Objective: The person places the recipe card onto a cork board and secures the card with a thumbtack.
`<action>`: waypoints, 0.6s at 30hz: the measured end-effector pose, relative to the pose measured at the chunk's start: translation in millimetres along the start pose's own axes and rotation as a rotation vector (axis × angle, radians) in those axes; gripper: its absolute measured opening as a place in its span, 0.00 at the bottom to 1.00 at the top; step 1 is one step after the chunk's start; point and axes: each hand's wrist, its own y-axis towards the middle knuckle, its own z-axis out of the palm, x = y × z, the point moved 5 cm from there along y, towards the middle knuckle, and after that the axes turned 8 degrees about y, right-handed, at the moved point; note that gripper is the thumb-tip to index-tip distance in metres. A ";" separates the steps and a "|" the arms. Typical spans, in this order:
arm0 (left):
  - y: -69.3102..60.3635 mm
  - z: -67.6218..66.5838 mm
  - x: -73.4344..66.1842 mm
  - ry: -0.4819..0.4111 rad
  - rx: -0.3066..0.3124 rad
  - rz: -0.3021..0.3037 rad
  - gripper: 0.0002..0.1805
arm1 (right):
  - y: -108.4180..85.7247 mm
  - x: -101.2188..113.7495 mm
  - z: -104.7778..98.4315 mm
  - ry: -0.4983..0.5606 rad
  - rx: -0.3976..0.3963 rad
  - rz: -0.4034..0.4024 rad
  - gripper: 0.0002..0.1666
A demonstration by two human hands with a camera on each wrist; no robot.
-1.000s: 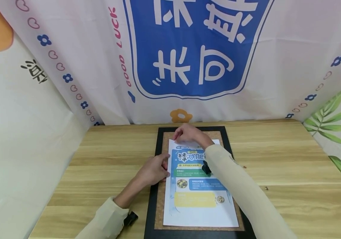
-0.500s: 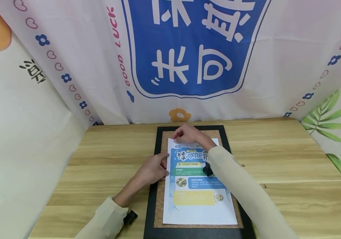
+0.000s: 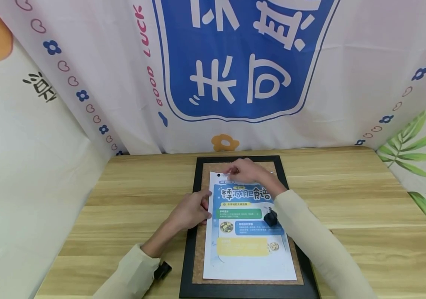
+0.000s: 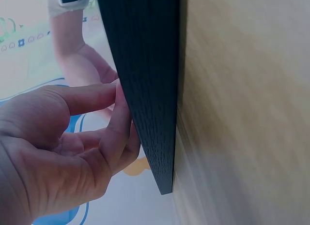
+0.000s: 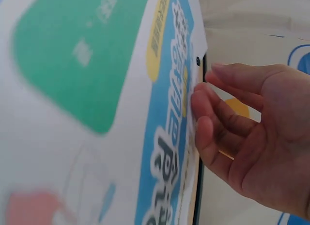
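Observation:
A printed poster (image 3: 248, 265) with blue, green and yellow blocks lies on a black-framed cork board (image 3: 199, 257). A small black pushpin (image 3: 218, 175) sits in the poster's upper left corner, and the right wrist view also shows this pin (image 5: 197, 61). My left hand (image 3: 189, 211) rests at the poster's left edge, with thumb and fingers spread apart. In the left wrist view, the left hand's fingertips partly disappear behind the black frame (image 4: 147, 84). My right hand (image 3: 248, 170) is at the poster's top edge, right of the pin, fingers loosely bent, holding nothing visible.
The board lies on a wood-grain table (image 3: 142, 182). Behind the table hangs a printed cloth (image 3: 183, 137) with a large blue emblem. Small black devices are strapped to both wrists, including the left wrist device (image 3: 162, 270).
My right hand has let go of the upper left corner and moved right along the top edge, uncovering the black pushpin. My left hand stays at the left edge.

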 end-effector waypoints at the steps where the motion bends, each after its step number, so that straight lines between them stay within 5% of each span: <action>1: 0.1 0.1 0.1 0.003 -0.001 -0.001 0.37 | -4.0 -0.3 -1.3 -0.007 0.006 0.009 0.20; 18: -0.9 0.9 -0.3 -0.007 -0.007 0.009 0.37 | -58.9 -16.1 -10.9 -0.015 0.006 0.000 0.18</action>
